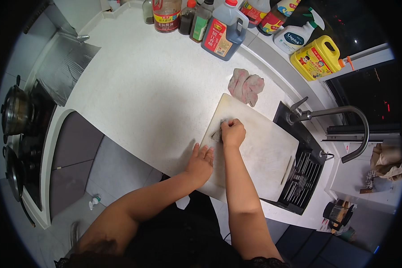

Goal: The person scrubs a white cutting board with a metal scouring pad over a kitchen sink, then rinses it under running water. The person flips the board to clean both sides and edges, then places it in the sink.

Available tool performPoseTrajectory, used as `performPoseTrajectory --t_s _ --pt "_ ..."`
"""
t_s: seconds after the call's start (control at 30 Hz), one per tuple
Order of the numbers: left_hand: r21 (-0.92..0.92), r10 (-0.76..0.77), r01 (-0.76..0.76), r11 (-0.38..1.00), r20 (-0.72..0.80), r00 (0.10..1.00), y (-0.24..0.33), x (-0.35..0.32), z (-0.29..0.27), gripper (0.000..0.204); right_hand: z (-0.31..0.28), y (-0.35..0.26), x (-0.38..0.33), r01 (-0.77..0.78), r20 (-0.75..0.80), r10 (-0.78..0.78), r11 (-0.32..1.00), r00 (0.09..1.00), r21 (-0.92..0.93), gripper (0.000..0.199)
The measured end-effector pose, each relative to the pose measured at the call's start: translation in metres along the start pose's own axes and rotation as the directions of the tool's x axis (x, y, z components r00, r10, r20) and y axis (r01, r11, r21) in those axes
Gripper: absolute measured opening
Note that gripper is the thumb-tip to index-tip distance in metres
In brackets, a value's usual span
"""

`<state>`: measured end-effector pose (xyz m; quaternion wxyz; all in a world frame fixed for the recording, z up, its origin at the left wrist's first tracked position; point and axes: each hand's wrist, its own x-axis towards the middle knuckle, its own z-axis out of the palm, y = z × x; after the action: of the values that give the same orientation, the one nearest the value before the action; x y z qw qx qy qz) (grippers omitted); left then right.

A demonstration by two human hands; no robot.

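Observation:
A large off-white cutting board (259, 145) lies on the white counter and reaches over the sink's edge. On its left part, my right hand (233, 132) is closed with fingers pointing down, pressing a small grey crumpled scrubber (217, 136) against the surface. Most of that scrubber hides under the fingers, so its exact material is unclear. My left hand (200, 165) rests with fingers spread at the board's near left edge, holding nothing. Just beyond the board, a crumpled grey-pink rag (245, 87) lies on the counter.
Right of the board is a black sink (304, 178) with a grey curved faucet (344, 109). Sauce bottles and a large dark jug (224, 31) line the back. A spray bottle (295, 36) and yellow jug (316, 58) stand on the sill. Pots (17, 109) sit on the stove at left.

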<state>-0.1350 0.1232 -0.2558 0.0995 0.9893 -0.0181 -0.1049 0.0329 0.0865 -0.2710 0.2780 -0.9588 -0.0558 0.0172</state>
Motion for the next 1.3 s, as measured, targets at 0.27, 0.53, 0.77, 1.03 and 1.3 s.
performPoseTrajectory --t_s 0.27,0.53,0.77,1.03,1.3 --pt "-0.021 0.002 -0.002 1.0 0.0 1.0 0.001 0.0 0.001 0.044 -0.001 0.012 -0.005 0.119 -0.019 -0.12 0.991 0.993 -0.063 0.014" --pt "-0.004 -0.015 0.015 1.0 0.077 0.997 -0.002 -0.001 -0.003 0.045 -0.017 0.013 -0.012 0.183 0.145 -0.165 0.975 0.976 -0.122 0.012" --pt "-0.022 0.022 -0.023 1.0 -0.007 1.0 -0.004 -0.003 -0.001 0.043 -0.019 0.005 0.009 0.542 0.162 -0.518 0.808 0.84 -0.23 0.009" --pt "0.033 -0.001 0.001 0.999 0.022 1.0 -0.001 0.0 0.001 0.044 -0.008 0.003 0.029 0.674 0.149 -0.666 0.672 0.731 -0.305 0.009" --pt "0.017 -0.013 0.013 1.0 0.016 1.0 -0.001 0.0 -0.002 0.043 -0.025 -0.001 0.037 0.862 0.41 -0.763 0.392 0.5 -0.322 0.009"
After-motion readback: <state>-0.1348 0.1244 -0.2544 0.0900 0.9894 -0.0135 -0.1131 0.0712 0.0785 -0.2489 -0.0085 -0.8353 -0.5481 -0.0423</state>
